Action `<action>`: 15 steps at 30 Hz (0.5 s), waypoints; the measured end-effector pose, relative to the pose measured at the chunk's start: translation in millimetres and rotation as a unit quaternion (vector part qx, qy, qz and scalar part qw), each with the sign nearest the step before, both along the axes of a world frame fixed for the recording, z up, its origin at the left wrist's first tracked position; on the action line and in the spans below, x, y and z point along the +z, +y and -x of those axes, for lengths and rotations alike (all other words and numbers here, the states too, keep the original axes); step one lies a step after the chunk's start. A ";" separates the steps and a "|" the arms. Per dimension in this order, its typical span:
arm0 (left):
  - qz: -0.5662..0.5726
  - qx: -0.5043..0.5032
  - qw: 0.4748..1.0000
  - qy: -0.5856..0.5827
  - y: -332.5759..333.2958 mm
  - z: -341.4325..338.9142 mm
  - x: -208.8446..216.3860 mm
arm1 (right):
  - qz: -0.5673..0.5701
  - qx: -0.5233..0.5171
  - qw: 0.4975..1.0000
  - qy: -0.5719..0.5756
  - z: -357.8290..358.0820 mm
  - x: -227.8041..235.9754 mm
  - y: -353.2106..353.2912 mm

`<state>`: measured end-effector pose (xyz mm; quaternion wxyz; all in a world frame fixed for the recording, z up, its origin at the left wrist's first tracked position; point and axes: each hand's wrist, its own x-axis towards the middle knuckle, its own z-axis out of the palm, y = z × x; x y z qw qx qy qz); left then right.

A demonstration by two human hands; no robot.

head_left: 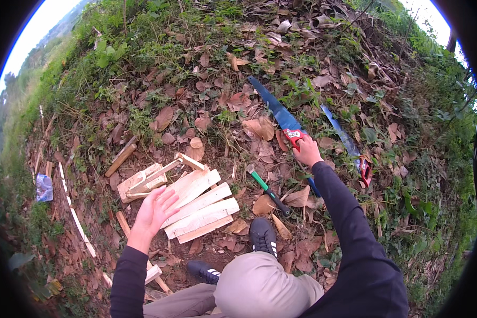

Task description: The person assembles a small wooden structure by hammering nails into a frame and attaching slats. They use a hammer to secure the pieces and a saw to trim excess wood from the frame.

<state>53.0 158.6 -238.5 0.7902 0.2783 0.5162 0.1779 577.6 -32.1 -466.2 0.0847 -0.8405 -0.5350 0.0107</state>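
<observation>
My right hand (307, 152) is closed around the red handle of a handsaw (274, 107), whose blue blade points away to the upper left over dry leaves. To the left, my left hand (155, 212) is held palm up with its fingers stretched out, holding nothing. It hovers by the near left side of a group of pale wooden boards (202, 205), which lie fanned out on the ground. Beyond that hand, more short wood pieces (138, 183) lie stacked. A hammer (267, 190) with a green and black handle rests between the boards and my right forearm.
A second handsaw (346, 139) with a red handle lies right of my right forearm. Something blue (314, 186) shows partly beside that forearm. Wood strips (77, 217) and a crumpled clear plastic bag (44, 188) lie at left. Leafy ground rises ahead.
</observation>
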 end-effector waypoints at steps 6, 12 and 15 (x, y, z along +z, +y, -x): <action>0.040 0.274 0.942 -0.189 37.4 -52.0 -28.6 | 0.007 -0.054 0.994 -0.094 -4.6 -14.5 3.4; 0.044 0.404 0.908 -0.099 60.5 -45.5 -37.6 | -0.186 -0.065 0.979 -0.048 12.5 33.5 15.0; 0.066 0.334 0.936 -0.094 37.4 -39.0 -16.4 | -0.225 -0.044 0.973 0.020 5.3 54.6 -23.7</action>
